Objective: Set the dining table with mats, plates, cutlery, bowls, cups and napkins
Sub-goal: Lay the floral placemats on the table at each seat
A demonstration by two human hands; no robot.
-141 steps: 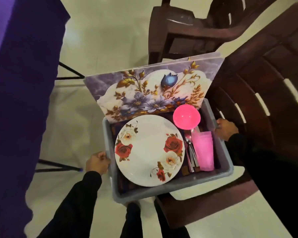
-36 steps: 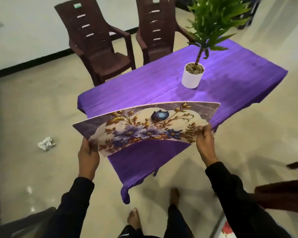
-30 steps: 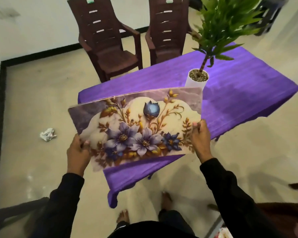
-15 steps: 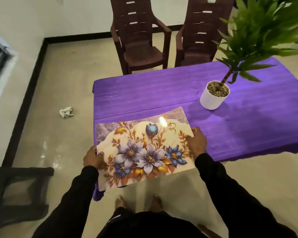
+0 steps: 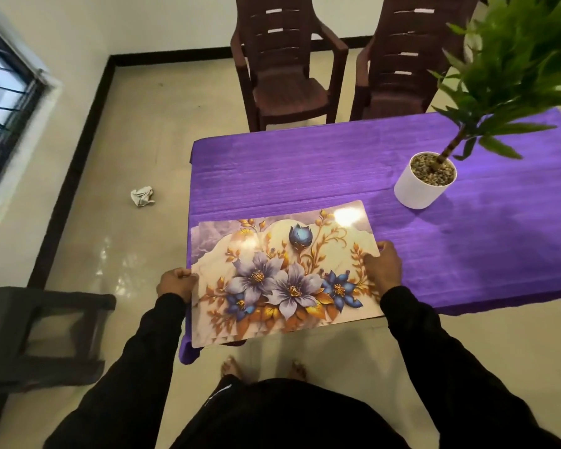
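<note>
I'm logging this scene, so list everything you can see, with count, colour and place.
mat: one or a stack, floral purple and gold, over the table's near left corner
table: one, purple cloth, centre right
plant: one, green in white pot, on the table, right
chairs: two, brown, beyond the table
stool: one, dark, floor left
crumpled scrap: one, white, floor left
window: one, barred, left wall
left hand: holds the mat's left edge
right hand: holds the mat's right edge

Both arms extended forward, left hand (image 5: 176, 282) and right hand (image 5: 383, 268) gripping, dark sleeves
</note>
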